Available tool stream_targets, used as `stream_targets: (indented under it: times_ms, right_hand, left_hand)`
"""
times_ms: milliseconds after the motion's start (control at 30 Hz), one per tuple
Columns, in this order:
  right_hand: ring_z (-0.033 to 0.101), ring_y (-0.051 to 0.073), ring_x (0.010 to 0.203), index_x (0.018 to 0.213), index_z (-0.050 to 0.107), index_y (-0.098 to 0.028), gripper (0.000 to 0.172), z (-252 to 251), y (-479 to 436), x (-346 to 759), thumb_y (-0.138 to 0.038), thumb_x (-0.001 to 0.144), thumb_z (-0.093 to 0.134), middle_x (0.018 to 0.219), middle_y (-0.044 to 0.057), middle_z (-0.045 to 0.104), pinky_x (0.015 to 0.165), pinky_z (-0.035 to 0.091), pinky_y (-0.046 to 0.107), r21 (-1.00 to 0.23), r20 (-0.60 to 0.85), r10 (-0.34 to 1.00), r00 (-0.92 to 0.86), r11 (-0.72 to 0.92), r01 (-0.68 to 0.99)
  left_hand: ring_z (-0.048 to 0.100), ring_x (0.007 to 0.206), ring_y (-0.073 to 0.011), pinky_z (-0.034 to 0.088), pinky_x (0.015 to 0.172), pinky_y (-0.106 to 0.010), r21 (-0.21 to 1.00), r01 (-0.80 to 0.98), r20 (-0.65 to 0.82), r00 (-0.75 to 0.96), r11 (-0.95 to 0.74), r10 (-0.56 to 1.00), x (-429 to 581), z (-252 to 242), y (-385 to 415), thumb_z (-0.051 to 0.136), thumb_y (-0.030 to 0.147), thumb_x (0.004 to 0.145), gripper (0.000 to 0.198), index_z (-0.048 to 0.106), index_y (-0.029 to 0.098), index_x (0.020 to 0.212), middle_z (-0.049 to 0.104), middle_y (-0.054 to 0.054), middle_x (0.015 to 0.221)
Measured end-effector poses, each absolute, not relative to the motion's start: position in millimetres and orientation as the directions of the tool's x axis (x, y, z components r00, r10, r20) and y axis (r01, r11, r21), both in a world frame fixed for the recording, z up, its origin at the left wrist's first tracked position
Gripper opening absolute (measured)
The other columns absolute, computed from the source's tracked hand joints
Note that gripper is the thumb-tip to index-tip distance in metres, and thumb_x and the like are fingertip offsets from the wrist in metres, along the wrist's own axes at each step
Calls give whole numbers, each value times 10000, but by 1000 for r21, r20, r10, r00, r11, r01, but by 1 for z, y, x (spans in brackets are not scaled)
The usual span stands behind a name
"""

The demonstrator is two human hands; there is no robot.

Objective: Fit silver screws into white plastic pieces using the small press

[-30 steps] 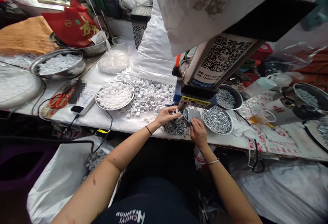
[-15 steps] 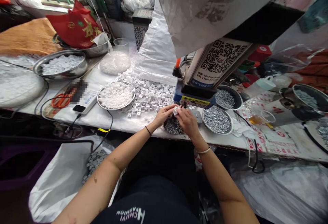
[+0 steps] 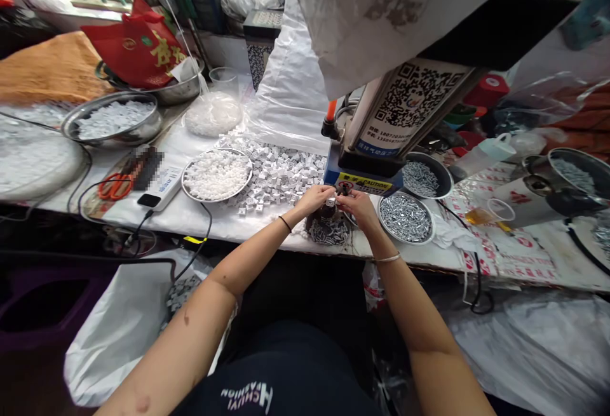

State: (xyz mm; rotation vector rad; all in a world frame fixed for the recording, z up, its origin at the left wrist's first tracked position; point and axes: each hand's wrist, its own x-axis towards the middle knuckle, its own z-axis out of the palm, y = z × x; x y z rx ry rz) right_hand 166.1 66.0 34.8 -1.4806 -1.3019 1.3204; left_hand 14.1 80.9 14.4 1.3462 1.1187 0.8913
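Note:
Under the head of a bench press (image 3: 365,178), my two hands work close together. My left hand (image 3: 314,200) has its fingers pinched on a small white plastic block (image 3: 330,201). Just to its right, my right hand (image 3: 361,209) is closed at the fingertips beside the dark press tip (image 3: 344,188); whatever it pinches is too small to make out. Directly below the hands lies a heap of small metal pins (image 3: 328,232). Many similar white blocks (image 3: 276,178) are spread over the bench beyond my left hand.
Left of the blocks stands a plate of small white pieces (image 3: 216,176). A bowl of metal pins (image 3: 406,219) sits right of my right hand, with a dark pan (image 3: 419,178) behind it. Orange-handled scissors (image 3: 114,186) and a white power bank (image 3: 159,188) lie farther left.
Both hands have shifted slightly up towards the press tip. My right hand has moved right, away from my left fingers, uncovering more of the pin heap.

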Motion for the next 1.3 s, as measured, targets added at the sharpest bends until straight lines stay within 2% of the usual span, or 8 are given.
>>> stream_targets:
  times_ms: [200, 400, 633, 700, 867, 967, 1167, 1300]
  right_hand:
    - [597, 140, 539, 617, 593, -179, 205, 32, 64, 171, -332, 593, 726, 590, 5, 646, 565, 519, 290, -935, -342, 938, -52, -334, 120]
    - [646, 164, 684, 739, 681, -199, 195, 24, 39, 168, -392, 728, 655, 741, 19, 709, 659, 499, 274, -885, 227, 974, 9, 202, 420]
    - [668, 186, 728, 747, 698, -227, 123, 20, 32, 175, -344, 742, 661, 768, 19, 724, 719, 514, 308, -756, 388, 918, -80, 367, 542]
    - [670, 190, 735, 744, 704, -225, 132, 20, 36, 177, -350, 730, 666, 765, 20, 727, 737, 520, 320, -787, 345, 936, -67, 328, 522]
    - [671, 187, 668, 808, 712, -180, 281, 18, 54, 175, -415, 654, 704, 762, 32, 732, 648, 549, 319, -980, -36, 999, -23, -31, 196]
    - [661, 177, 643, 781, 707, -174, 262, 19, 54, 173, -398, 644, 713, 755, 29, 729, 625, 543, 305, -980, -33, 999, -9, -31, 196]
    - [644, 158, 671, 755, 685, -219, 133, 19, 35, 179, -330, 788, 619, 730, 7, 708, 657, 512, 280, -746, 374, 910, -177, 409, 526]
    - [636, 168, 723, 773, 668, -237, 128, 7, 28, 177, -285, 837, 568, 774, 26, 710, 700, 510, 295, -501, 521, 799, -299, 571, 650]
  left_hand:
    - [295, 436, -60, 184, 444, -233, 979, 176, -164, 389, 102, 906, 11, 13, 88, 609, 439, 723, 354, 539, 148, 533, 382, 39, 464]
    - [388, 525, -56, 294, 506, -196, 965, 56, -255, 399, 254, 881, 4, 25, 81, 650, 424, 668, 296, 632, 134, 726, 481, 28, 601]
    - [412, 541, -78, 302, 505, -209, 948, 194, -303, 311, 252, 901, 8, 39, 83, 731, 288, 571, 216, 654, 134, 702, 492, 29, 564]
    - [441, 558, -86, 327, 513, -212, 950, 188, -298, 304, 250, 905, 11, 37, 84, 704, 266, 582, 179, 649, 136, 693, 535, 16, 602]
    - [402, 506, -80, 306, 472, -218, 951, 197, -288, 276, 239, 917, 15, 26, 89, 625, 274, 643, 134, 630, 141, 660, 508, 12, 556]
    - [415, 516, -87, 329, 492, -225, 952, 204, -281, 298, 227, 912, 11, 27, 89, 625, 280, 654, 142, 642, 140, 675, 516, 8, 552]
    - [516, 638, -120, 397, 591, -235, 952, 275, -230, 360, 132, 904, 0, 37, 79, 691, 362, 627, 276, 678, 114, 746, 622, -24, 701]
    - [541, 672, -133, 417, 634, -229, 933, 360, -167, 420, 5, 892, 0, 45, 77, 632, 356, 703, 259, 697, 123, 796, 650, -16, 728]
